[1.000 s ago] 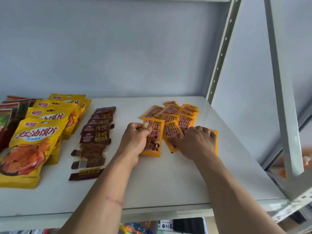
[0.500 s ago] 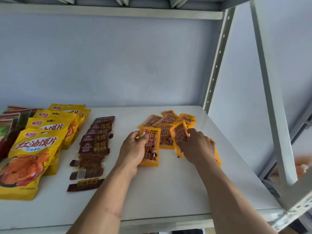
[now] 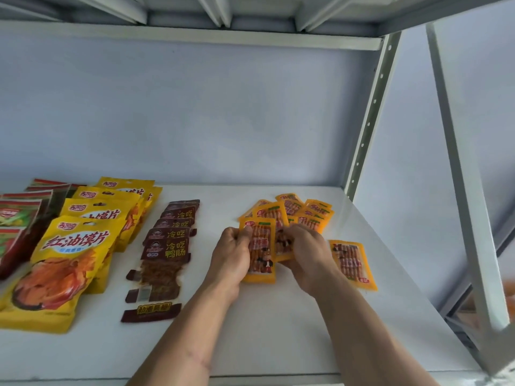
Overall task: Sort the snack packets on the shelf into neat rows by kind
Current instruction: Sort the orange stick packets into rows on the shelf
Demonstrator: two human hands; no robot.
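- Overhead, the underside of an upper shelf [image 3: 195, 37] spans the view, and a pale wall [image 3: 195, 115] closes the back.
- The white shelf [image 3: 278, 324] carries all the packets; perforated metal posts [image 3: 370, 118] stand at its right side.
- Big yellow bags [image 3: 67, 263] lie in an overlapping row at the left, running from the front edge toward the wall.
- Red and green bags [image 3: 19, 218] sit just beside them at the far left, partly cut off by the frame.
- Brown packets [image 3: 167, 246] form a single overlapping row in the middle, near the yellow bags.
- Small orange packets [image 3: 303, 213] lie in a loose, uneven cluster at the right rear of the shelf.
- One orange packet [image 3: 351, 264] lies apart, flat, right of the hands.
- The left hand [image 3: 231, 254] grips a front packet [image 3: 260, 252] by its left edge, thumb on its face.
- The right hand [image 3: 306, 254] pinches a second packet [image 3: 281, 240], which sits tucked behind the front packet.
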